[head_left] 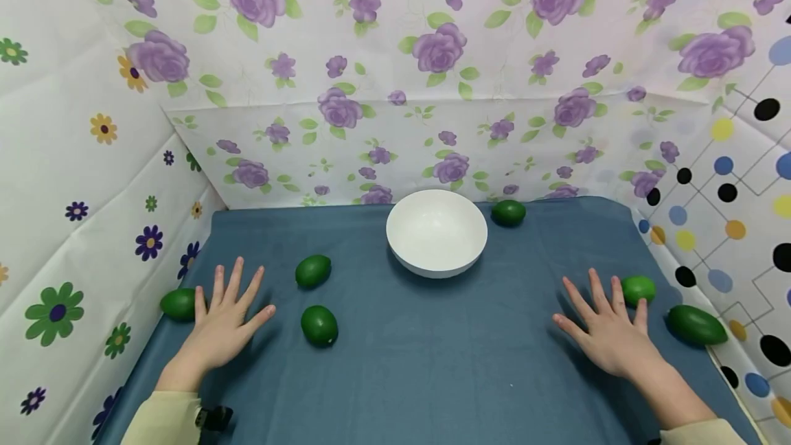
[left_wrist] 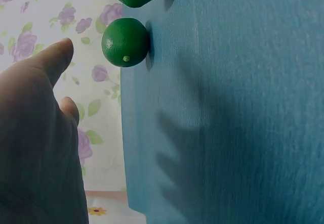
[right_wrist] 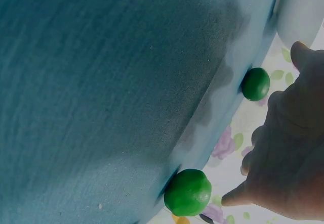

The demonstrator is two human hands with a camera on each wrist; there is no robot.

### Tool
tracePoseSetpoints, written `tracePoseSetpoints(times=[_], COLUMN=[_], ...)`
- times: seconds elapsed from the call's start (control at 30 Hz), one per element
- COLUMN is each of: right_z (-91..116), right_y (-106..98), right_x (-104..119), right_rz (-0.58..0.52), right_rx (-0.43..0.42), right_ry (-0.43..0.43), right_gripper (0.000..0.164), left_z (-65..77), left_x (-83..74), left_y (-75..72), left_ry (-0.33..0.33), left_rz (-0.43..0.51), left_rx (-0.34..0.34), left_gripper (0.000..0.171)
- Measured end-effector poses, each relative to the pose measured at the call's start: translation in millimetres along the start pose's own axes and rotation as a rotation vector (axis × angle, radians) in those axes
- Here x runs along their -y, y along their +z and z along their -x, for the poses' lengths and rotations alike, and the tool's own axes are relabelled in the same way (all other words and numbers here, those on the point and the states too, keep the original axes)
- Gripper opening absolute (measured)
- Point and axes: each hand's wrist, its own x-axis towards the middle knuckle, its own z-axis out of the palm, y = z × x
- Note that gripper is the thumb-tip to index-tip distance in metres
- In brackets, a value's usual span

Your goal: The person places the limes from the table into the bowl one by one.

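My left hand (head_left: 222, 328) is held over the left side of the blue cloth, fingers spread and straight, holding nothing. Beside it on the left lies a green lime (head_left: 179, 305), partly behind the little finger. Two more dark green limes, one farther back (head_left: 313, 271) and one nearer (head_left: 319, 325), lie to its right. Over the right side, my right hand (head_left: 612, 335) also has its fingers spread and grips nothing. A lighter green lime (head_left: 639, 289) sits just behind its fingers, and a longer dark green fruit (head_left: 696, 325) lies to the right.
A white bowl (head_left: 437, 235) stands at the back middle of the blue cloth (head_left: 420, 376), with another green lime (head_left: 508, 213) right of it. Patterned sheets form walls at the back (head_left: 395, 129), left (head_left: 80, 177) and right (head_left: 741, 225).
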Motion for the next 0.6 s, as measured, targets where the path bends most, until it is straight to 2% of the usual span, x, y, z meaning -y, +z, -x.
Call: tracePoseSetpoints(times=[0.3,0.43,0.6], right_z=[2,1,0], right_y=[-3,-5,-9], right_x=[1,1,4], right_rz=[-0.032,-0.029,-0.015], right_rx=[0.004,-0.023,-0.067], right_ry=[-0.009,-0.038,-0.079], right_gripper=[0.089,0.086,0.082], left_z=[-4.4,-7.4,-7.3], left_x=[-8.2,-13.1,-20.3], left_y=[1.4,1.2,3.8], left_ry=[0.011,0.021,0.044], left_rz=[0.092,0.116,0.143], left_rx=[-0.052,-0.14,-0.276], left_gripper=[0.081,0.074,0.058])
